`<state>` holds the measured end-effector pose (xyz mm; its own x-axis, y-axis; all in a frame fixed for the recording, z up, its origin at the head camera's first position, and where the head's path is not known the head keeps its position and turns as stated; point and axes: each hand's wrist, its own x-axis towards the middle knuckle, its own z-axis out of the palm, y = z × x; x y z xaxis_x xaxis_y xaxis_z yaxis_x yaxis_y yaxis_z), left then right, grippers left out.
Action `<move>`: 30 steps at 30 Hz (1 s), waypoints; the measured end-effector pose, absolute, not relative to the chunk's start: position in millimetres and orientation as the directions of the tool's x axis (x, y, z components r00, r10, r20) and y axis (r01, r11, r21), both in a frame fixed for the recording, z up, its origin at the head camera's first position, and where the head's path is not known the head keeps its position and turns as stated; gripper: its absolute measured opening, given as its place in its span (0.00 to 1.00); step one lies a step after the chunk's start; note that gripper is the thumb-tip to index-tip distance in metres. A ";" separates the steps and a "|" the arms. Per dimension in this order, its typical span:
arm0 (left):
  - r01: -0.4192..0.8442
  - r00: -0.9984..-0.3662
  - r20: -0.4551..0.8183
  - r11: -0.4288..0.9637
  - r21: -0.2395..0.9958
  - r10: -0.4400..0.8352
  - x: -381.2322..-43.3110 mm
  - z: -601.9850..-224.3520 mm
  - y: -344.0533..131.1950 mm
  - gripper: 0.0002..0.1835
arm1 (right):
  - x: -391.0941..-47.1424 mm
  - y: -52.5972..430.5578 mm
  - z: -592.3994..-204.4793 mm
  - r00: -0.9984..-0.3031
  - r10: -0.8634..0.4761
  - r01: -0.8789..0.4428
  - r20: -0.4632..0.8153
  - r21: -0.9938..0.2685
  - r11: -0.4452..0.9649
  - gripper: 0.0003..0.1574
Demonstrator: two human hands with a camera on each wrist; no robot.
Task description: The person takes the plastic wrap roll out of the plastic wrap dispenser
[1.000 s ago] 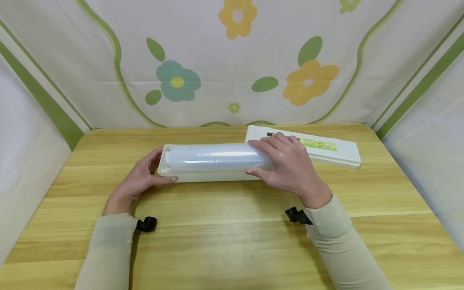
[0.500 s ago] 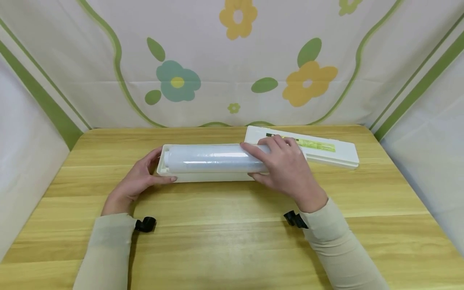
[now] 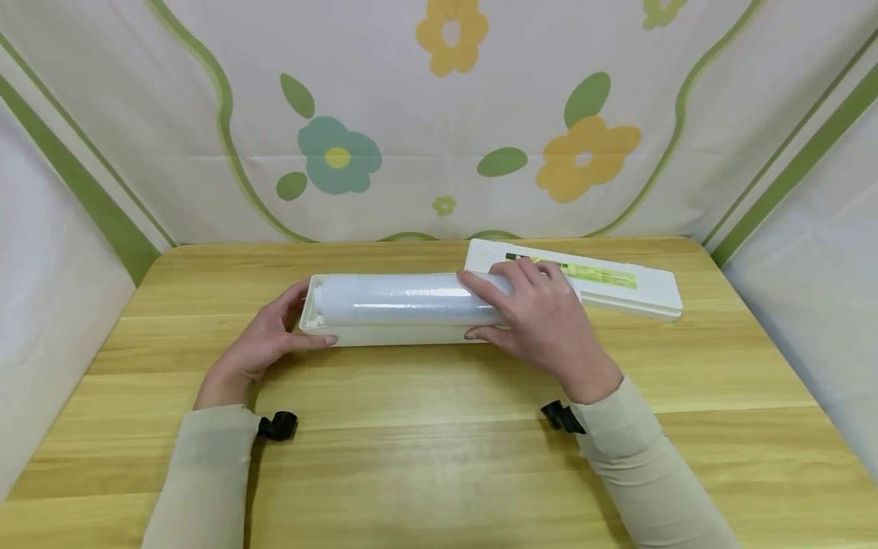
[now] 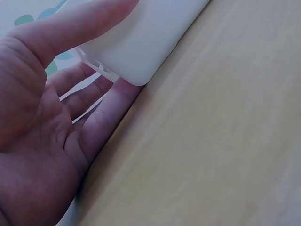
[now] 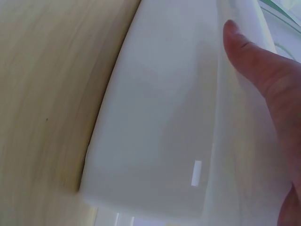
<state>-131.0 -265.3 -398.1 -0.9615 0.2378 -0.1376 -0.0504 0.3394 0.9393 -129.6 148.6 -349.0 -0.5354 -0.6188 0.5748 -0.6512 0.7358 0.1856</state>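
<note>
A roll of cling film lies lengthwise in an open white plastic box on the table. My left hand grips the box's left end, thumb along the front wall and fingers around behind. In the left wrist view those fingers reach beneath the box's end. From above, my right hand holds the right part of the roll, thumb at the front and fingers over the top, hiding the roll's right end. The right wrist view has the thumb on the film just above the box's rim.
Behind the right hand, a white lid with a yellow-green label lies at an angle on the wooden table. A flowered fabric backdrop stands along the table's back edge. Black mounts sit at both wrists.
My right hand has shifted slightly left and nearer to me, and the roll's right part sits lower in the box. The left hand keeps its grip.
</note>
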 end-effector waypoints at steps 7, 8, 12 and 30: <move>-0.048 -0.961 -0.132 0.322 0.945 0.244 -132.4 -401.0 -265.5 0.55 | -131.2 152.5 -349.0 -0.528 -0.629 -0.663 0.570 0.186 0.725 0.52; -0.048 -0.960 -0.132 0.321 0.946 0.246 -132.5 -401.1 -265.4 0.55 | -131.2 153.3 -348.8 -0.526 -0.632 -0.666 0.569 0.186 0.723 0.52; -0.046 -0.960 -0.133 0.331 0.943 0.246 -132.6 -400.8 -265.7 0.55 | -130.5 158.4 -348.5 -0.515 -0.635 -0.679 0.576 0.179 0.712 0.52; -0.052 -0.959 -0.143 0.343 0.938 0.245 -133.4 -399.1 -265.1 0.56 | -111.4 197.4 -343.2 -0.467 -0.631 -0.726 0.619 0.140 0.674 0.41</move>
<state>-133.4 -265.1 -399.1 -0.9589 0.2452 -0.1426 -0.0519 0.3425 0.9381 -111.4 197.4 -343.2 -0.4671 -0.6313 0.6191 -0.7256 0.6738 0.1396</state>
